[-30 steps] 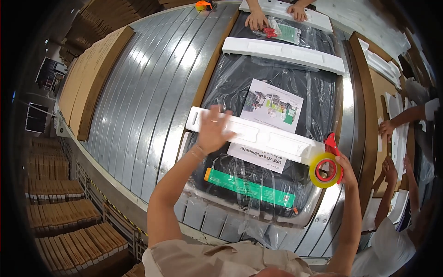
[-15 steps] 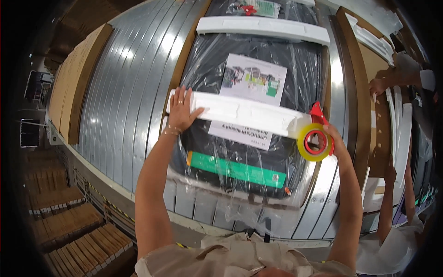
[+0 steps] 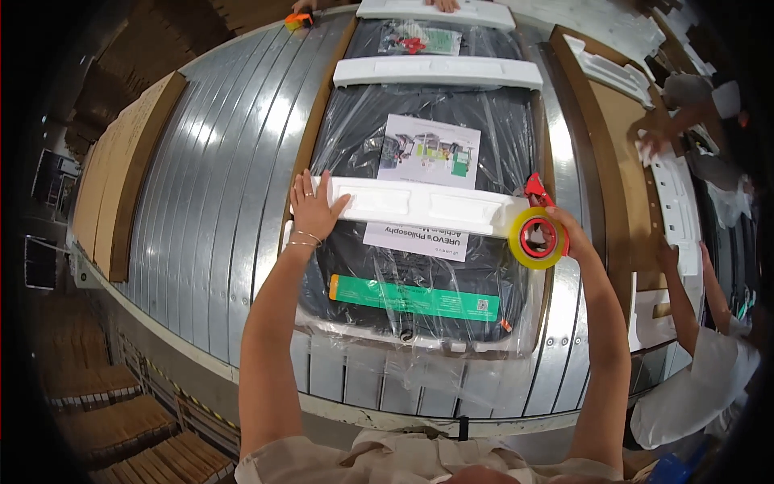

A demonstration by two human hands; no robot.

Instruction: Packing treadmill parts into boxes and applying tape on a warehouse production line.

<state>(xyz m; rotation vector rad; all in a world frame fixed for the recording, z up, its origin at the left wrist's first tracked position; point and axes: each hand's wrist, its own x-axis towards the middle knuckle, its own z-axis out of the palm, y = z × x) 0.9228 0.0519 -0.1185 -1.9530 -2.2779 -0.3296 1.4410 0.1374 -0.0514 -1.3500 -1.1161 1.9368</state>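
My left hand point(image 3: 316, 211) lies with fingers spread on the left end of a white foam bar point(image 3: 427, 206). That bar crosses a black item wrapped in clear plastic film point(image 3: 347, 137). At the bar's right end my right hand point(image 3: 571, 234) grips a red tape dispenser point(image 3: 538, 192) carrying a roll of yellowish tape point(image 3: 522, 256). The dispenser's upper end is by the bar; I cannot tell whether it touches. Under the film or on it are a printed leaflet point(image 3: 431, 153) beyond the bar and a green strip point(image 3: 411, 297) nearer me. A second foam bar point(image 3: 435, 73) lies farther off.
The slatted metal conveyor point(image 3: 218, 185) runs beneath. Flat cardboard cartons point(image 3: 129, 161) stand at left. On the right, co-workers' hands hold foam pieces point(image 3: 673, 210) by an open carton point(image 3: 601, 137). At the far end, another person's hand touches a foam bar; an orange tool point(image 3: 298, 20) is beside another hand.
The view has shifted, bringing the far foam bar and other people's hands into sight. My left hand stays on the bar, and my right still grips the dispenser. Co-workers' foam at right has moved.
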